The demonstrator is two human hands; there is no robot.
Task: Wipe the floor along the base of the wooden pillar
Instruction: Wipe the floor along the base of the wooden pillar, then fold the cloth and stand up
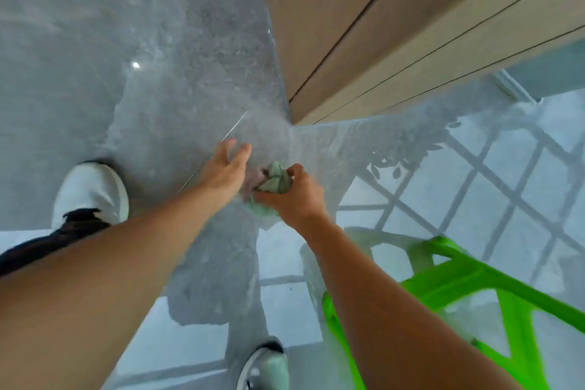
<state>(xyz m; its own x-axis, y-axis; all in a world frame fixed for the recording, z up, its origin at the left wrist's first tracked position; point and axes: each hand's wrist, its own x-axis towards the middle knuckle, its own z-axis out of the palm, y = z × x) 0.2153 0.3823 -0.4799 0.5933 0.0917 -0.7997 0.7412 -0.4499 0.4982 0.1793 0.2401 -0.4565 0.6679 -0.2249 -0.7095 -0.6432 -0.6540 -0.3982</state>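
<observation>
The wooden pillar (364, 25) rises from the grey floor (190, 57) at the upper right, its near corner meeting the floor just beyond my hands. My right hand (297, 196) is shut on a crumpled pale green cloth (277, 182), held low over the floor a short way in front of that corner. My left hand (226, 165) hovers right beside the cloth on its left, fingers spread and holding nothing. Part of the cloth is hidden under my right hand.
A bright green plastic frame (459, 282) stands at the lower right under my right forearm. My white shoes are at the left (91, 190) and bottom centre (266, 367). The glossy floor reflects window bars (474, 199) on the right.
</observation>
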